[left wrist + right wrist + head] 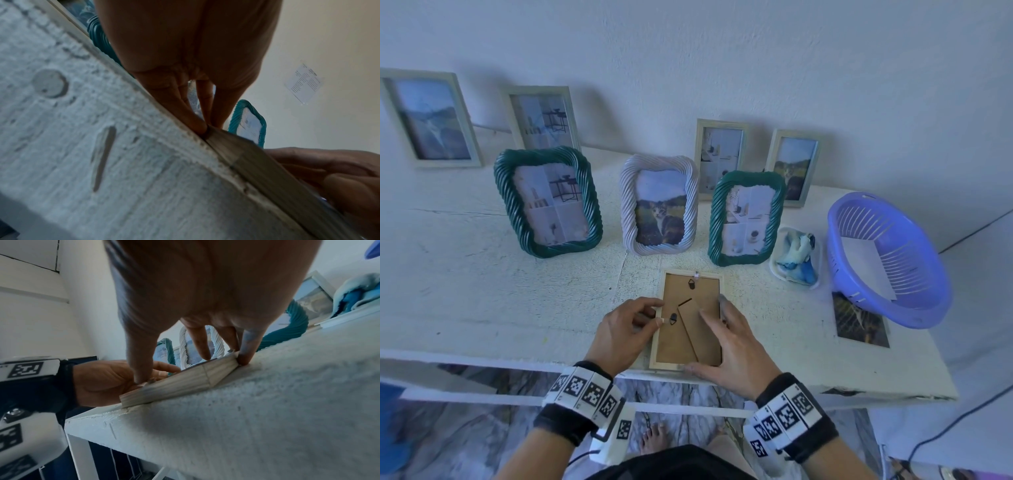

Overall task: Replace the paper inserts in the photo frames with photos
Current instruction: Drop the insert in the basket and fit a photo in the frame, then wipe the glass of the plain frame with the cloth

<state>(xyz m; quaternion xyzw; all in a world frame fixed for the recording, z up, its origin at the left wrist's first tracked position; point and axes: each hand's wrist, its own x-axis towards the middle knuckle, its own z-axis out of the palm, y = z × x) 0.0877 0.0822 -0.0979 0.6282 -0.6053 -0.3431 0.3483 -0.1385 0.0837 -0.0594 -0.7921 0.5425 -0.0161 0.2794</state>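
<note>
A light wooden photo frame (667,365) lies face down near the table's front edge, its brown backing (674,342) with the fold-out stand facing up. My left hand (645,318) sits at the frame's left side, with curled fingers pinching that edge beside a black turn clip (673,319). My right hand (726,337) lies spread on the backing with straight fingers, thumb at the bottom rail. The right wrist view has the frame (180,384) under those fingertips (246,358). A loose photo (859,323) lies to the right, partly under the basket.
A purple basket (887,260) holding white paper (866,267) stands at the right. Beside it is a small tray of blue-white cloth (796,257). Two green twisted frames (548,202) (744,219), a white one (659,205) and several plain frames stand behind.
</note>
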